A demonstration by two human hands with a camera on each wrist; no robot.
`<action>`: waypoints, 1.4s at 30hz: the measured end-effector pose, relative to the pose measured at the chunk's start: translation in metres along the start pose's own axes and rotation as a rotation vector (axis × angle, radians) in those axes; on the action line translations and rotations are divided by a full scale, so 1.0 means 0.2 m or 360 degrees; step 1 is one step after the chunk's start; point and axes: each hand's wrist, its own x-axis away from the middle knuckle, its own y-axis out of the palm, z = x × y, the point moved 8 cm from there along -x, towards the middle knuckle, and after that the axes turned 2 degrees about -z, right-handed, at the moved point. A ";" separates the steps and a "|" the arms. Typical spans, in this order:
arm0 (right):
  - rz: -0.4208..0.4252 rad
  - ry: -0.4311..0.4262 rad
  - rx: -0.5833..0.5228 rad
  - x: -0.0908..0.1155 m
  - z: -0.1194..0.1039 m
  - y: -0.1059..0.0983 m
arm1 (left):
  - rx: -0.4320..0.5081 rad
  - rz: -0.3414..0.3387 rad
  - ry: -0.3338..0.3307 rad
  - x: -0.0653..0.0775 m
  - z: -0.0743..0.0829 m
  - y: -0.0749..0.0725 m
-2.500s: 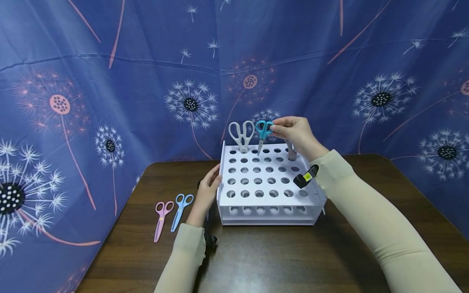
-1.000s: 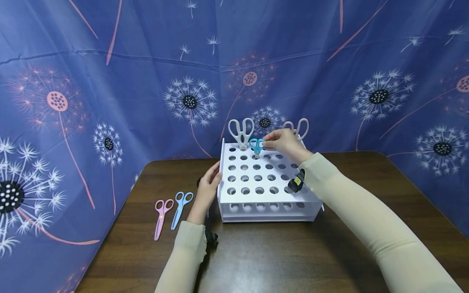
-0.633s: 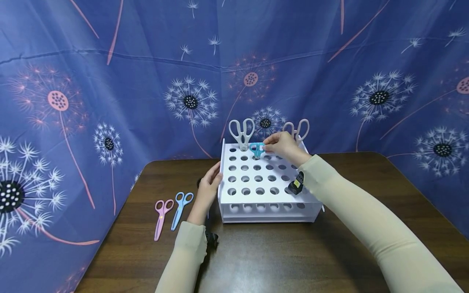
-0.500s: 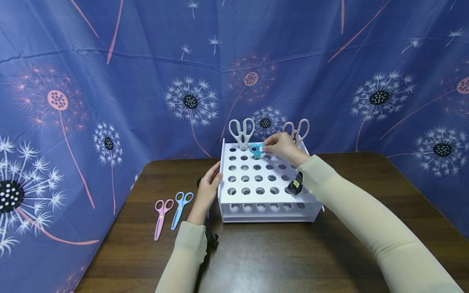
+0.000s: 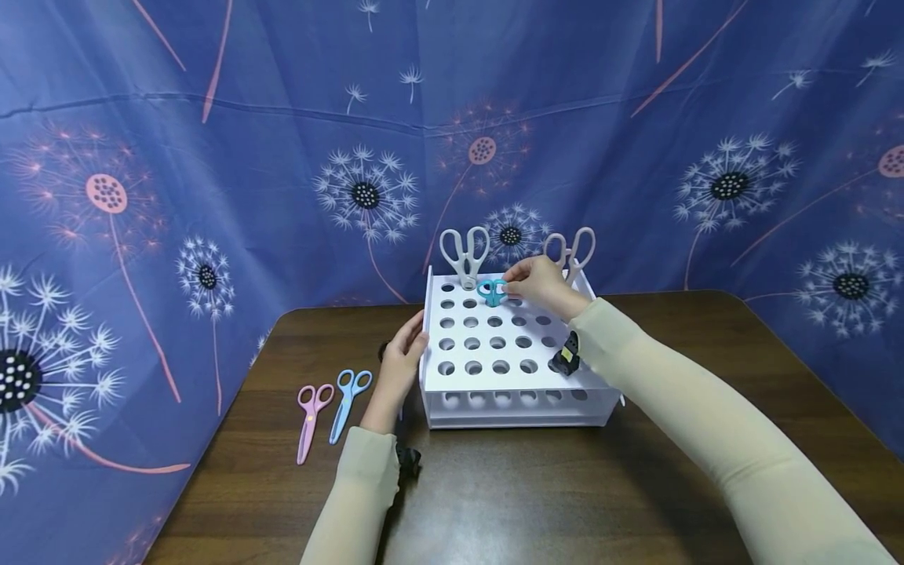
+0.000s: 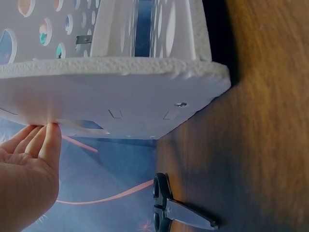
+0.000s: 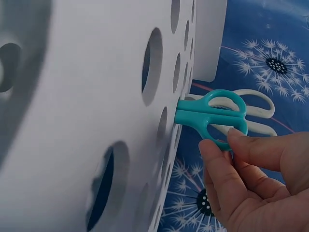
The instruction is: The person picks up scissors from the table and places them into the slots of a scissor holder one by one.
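Head view: teal scissors (image 5: 492,298), 1 pair, set blades-down in a hole of the white rack (image 5: 483,333), 1 loop pinched by the right hand (image 5: 544,284), presumably to keep them upright. Left wrist view: left hand (image 6: 30,169), grasping nothing, straight fingertips against the rack's side, likely steadying it. Right wrist view: thumb and forefinger nipping the loop's edge, other fingers bent.

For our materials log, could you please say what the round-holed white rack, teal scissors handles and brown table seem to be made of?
Round-holed white rack: probably matte foamed plastic board; its cut edge looks grainy.
Teal looped scissors handles: likely smooth moulded plastic, evenly coloured.
Brown table: satin wood or wood-look laminate; grain streaks show.
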 end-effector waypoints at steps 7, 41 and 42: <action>-0.0010 -0.0029 0.0083 0.00 0.01 0.02 | 0.0019 -0.0018 -0.0021 0.02 0.02 0.01; -0.0022 -0.0254 0.0291 0.08 -0.07 -0.07 | -0.0096 -0.0016 0.0003 0.01 0.03 0.01; -0.0018 -0.0259 0.0301 0.09 -0.07 -0.08 | -0.0096 -0.0012 0.0002 0.01 0.03 0.01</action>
